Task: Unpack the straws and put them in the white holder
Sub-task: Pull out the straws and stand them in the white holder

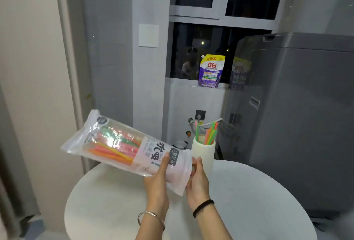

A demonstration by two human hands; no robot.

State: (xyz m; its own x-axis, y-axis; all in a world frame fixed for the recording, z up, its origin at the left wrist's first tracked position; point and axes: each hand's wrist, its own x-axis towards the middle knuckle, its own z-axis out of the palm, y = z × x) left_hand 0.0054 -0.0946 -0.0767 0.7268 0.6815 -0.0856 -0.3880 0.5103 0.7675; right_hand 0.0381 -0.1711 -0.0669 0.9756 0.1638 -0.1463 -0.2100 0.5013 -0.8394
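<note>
While left grip [157,179] and right grip [198,179] both clasp one bag [147,155] of straws [113,149] above the desk [249,192], one holder [204,153] with roughly five loose straws [209,134] stands at far edge, washer [297,105] close right.

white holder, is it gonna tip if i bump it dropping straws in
Probably tippy: the white holder is tall and narrow, standing upright on the smooth table. Likely light, as only a few straws lean in it. It looks rigid, so a knock from the right hand beside it would likely topple rather than dent it.
</note>
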